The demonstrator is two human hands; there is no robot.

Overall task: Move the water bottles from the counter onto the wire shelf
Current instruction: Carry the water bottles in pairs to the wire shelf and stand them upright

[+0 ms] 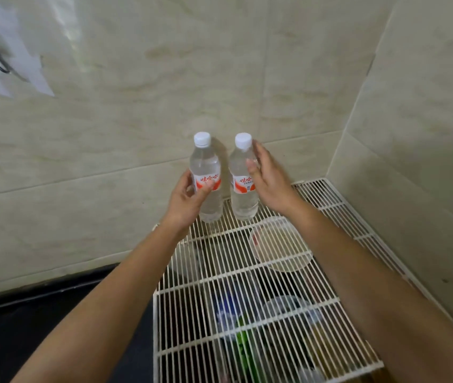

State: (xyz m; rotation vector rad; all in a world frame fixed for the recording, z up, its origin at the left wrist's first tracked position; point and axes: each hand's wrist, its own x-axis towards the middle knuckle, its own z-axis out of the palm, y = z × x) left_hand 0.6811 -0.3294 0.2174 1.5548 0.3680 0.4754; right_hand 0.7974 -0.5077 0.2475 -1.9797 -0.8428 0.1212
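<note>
- Placement step, near its end: the left bottle (pixel 206 167) and the right bottle (pixel 240 200) are upright side by side at the far end of the wire shelf (pixel 330 205), near the tiled wall.
- The left hand (pixel 189 201) grasps the left bottle at its label, thumb in front and fingers behind. Whether its base rests fully on the wires is hard to tell.
- The right hand (pixel 270 186) is released, its fingers straight beside the right bottle's neck, and it holds nothing.
- A round clear lid (pixel 280 250) lies on the shelf just nearer than the bottles.
- The black desk (pixel 26 327) at near left shows no bottles in view.
- Next, I judge: settle the left bottle's base flat across the wires, let go gently, and draw both hands back without knocking either bottle.
</note>
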